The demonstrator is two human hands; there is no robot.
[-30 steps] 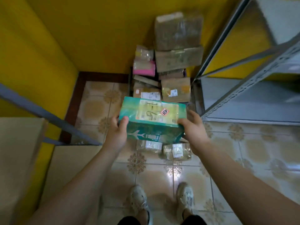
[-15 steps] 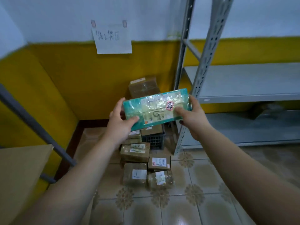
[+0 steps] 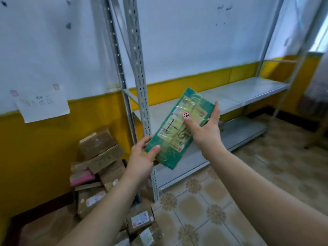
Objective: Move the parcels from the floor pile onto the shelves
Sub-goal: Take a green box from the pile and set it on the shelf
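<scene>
Aloft, flat film-wrapped green box (image 3: 174,132)

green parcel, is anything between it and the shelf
Nothing visible. The left hand and right hand hold the green parcel before the shelf board, which shows no items there. The rack's upright post stands just left of the parcel.
</scene>
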